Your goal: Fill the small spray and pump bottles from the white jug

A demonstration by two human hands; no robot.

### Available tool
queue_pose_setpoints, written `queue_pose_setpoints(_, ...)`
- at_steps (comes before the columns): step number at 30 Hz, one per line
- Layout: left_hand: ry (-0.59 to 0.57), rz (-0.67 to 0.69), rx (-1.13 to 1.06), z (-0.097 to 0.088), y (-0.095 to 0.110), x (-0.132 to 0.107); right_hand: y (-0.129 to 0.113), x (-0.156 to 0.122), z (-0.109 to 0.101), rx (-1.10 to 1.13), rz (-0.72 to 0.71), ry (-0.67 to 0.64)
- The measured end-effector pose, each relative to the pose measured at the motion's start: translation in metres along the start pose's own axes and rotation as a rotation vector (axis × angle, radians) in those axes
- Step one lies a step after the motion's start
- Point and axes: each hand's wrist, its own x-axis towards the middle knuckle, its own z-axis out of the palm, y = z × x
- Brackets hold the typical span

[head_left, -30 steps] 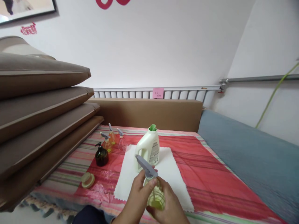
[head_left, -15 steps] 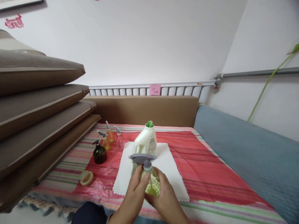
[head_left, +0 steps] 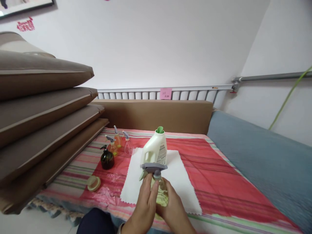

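Both my hands hold a small clear spray bottle (head_left: 161,191) with yellow-green liquid and a grey trigger head, upright over the near edge of a white cloth (head_left: 175,182). My left hand (head_left: 143,208) wraps the bottle's left side, fingers up near the neck. My right hand (head_left: 174,211) cups its right side and base. Just behind stands a white detergent jug (head_left: 156,150) with an open green spout.
A dark pump bottle (head_left: 107,159), three small spray bottles (head_left: 114,143) and a round lid (head_left: 93,183) sit on the red sheet (head_left: 209,175) to the left. Stacked brown cushions (head_left: 44,113) rise at left. A blue mattress (head_left: 263,162) lies at right.
The bottle's grey trigger head has turned from pointing up-left to lying level and sideways, and my hands have stayed on the bottle. The camera view has shifted slightly.
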Motion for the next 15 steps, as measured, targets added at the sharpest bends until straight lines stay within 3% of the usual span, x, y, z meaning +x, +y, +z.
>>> queue_pose_setpoints(6,0.118,0.095,-0.126,0.007,-0.008,0.015,0.005,0.001,0.003,-0.103,0.001,0.037)
queue_pose_setpoints(10,0.115,0.046,-0.377,0.006,0.012,0.026,0.021,-0.003,0.008,-0.149,-0.008,0.001)
queue_pose_setpoints(15,0.102,0.097,-0.605,0.005,0.036,0.028,0.029,-0.009,0.011,-0.123,0.037,-0.011)
